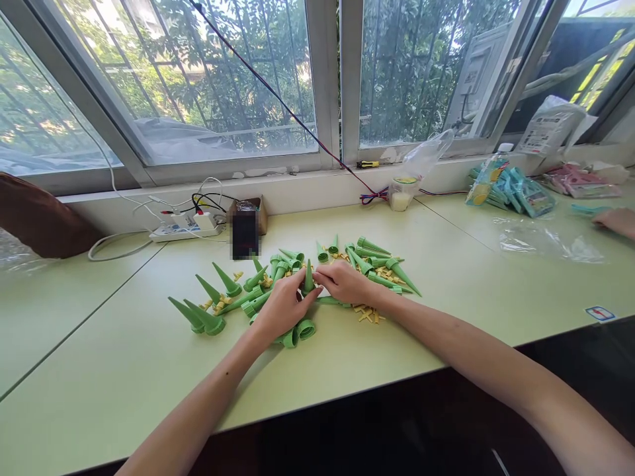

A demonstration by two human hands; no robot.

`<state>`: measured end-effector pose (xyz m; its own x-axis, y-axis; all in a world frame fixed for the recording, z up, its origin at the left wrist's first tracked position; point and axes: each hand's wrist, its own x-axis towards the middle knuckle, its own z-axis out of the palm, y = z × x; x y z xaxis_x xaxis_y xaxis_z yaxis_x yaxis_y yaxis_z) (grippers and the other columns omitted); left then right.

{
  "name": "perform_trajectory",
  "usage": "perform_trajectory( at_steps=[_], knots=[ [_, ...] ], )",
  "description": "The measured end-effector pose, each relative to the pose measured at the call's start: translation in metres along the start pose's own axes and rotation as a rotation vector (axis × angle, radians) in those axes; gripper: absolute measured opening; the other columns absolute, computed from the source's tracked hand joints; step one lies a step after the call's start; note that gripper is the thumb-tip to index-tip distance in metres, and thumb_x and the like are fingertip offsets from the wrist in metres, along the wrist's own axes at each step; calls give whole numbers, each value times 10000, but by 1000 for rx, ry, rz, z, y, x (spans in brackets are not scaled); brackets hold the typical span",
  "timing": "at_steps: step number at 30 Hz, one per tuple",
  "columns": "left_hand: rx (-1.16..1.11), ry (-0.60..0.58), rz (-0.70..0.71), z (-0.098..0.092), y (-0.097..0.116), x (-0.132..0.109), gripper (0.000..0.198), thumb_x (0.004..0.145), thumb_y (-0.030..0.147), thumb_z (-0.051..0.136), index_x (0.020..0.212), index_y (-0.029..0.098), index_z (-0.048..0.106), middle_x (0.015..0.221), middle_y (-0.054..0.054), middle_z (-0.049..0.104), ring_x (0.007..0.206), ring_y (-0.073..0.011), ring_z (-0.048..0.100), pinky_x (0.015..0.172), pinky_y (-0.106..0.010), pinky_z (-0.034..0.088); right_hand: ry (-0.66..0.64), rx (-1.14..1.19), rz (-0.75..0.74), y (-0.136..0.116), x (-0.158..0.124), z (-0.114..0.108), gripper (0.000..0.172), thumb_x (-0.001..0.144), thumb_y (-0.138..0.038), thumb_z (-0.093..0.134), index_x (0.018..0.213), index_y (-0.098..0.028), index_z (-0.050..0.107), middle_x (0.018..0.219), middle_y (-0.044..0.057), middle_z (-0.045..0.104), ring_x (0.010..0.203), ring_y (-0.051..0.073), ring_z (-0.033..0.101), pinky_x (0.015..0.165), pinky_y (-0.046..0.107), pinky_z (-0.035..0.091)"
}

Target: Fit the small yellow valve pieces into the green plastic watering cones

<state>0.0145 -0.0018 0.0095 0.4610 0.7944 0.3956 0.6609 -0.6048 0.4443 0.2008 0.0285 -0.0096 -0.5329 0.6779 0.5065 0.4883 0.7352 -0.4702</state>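
Past the loose spikes [204,318] lying on the bench [89,357] with tips toward the far left, your left hand [280,307] and right hand [346,281] each close a narrow grip on one green spike [308,276], its long axis upright, tip pointing toward the window [223,73].

left arm [208,396]: bare, reaching in from the lower left, forearm slanting up and rightward
left hand [280,305]: palm down, fingers curled, thumb and forefinger pinched together
right arm [471,357]: bare, reaching in from the lower right, forearm slanting up and leftward
right hand [344,281]: palm down, fingers bent inward, tips pinched just beside the left hand's
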Motion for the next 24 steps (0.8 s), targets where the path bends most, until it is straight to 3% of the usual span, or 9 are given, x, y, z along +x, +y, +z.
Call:
perform_trajectory(
  at_steps=[11,24],
  knots=[
    [-29,51,3,-1,3,0,175,895,342,611,812,202,547,696,28,592,609,-139,486,610,-259,390,34,19,11,0,0,0,371,1018,-274,431,658,-186,429,590,-41,421,562,98,327,588,247,250],
    [-13,113,16,-1,5,-1,210,894,305,615,775,207,472,693,39,538,614,-128,457,623,-244,372,58,58,37,-3,-1,-2,361,1014,-321,417,675,-198,404,591,-45,394,561,103,309,583,238,255]
  ],
)
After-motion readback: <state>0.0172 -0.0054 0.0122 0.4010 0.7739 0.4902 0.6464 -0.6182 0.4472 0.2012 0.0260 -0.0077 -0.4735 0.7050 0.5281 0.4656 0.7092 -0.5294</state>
